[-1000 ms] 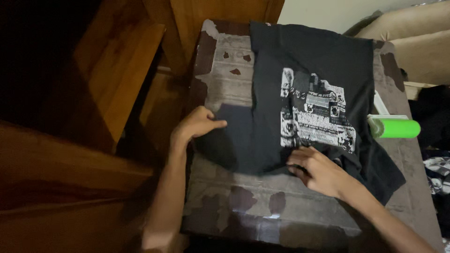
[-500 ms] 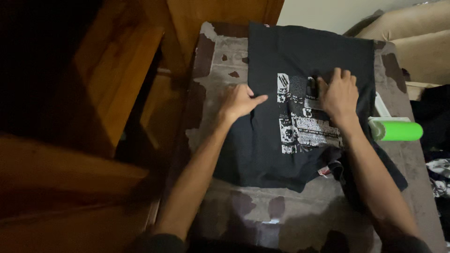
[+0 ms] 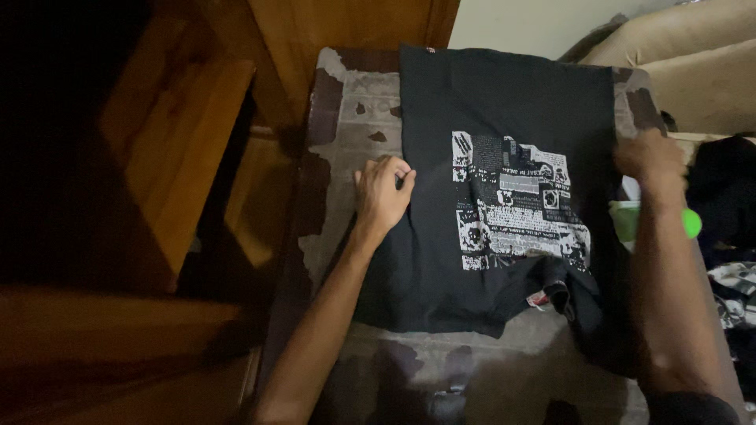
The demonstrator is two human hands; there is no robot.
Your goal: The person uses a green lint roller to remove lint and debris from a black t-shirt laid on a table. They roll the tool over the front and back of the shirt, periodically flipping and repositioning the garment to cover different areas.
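Observation:
A black T-shirt (image 3: 441, 252) with a white printed graphic (image 3: 516, 201) lies folded lengthwise on a worn brown ottoman (image 3: 346, 118). My left hand (image 3: 383, 193) rests on the shirt's left folded edge, fingers curled and pressing the cloth. My right hand (image 3: 650, 161) is at the shirt's right edge, blurred, over the cloth beside a green lint roller (image 3: 689, 223). Whether it pinches the fabric cannot be made out. The collar with a small tag (image 3: 543, 297) points toward me.
Wooden furniture (image 3: 181, 157) stands to the left and a wooden panel (image 3: 346, 24) behind the ottoman. A beige sofa (image 3: 693, 71) is at the back right. Dark and patterned clothes (image 3: 732, 283) lie at the right edge.
My right hand slid from the printed graphic out to the shirt's right edge. My left hand shifted slightly left and curled onto the left fold. The shirt now lies flatter.

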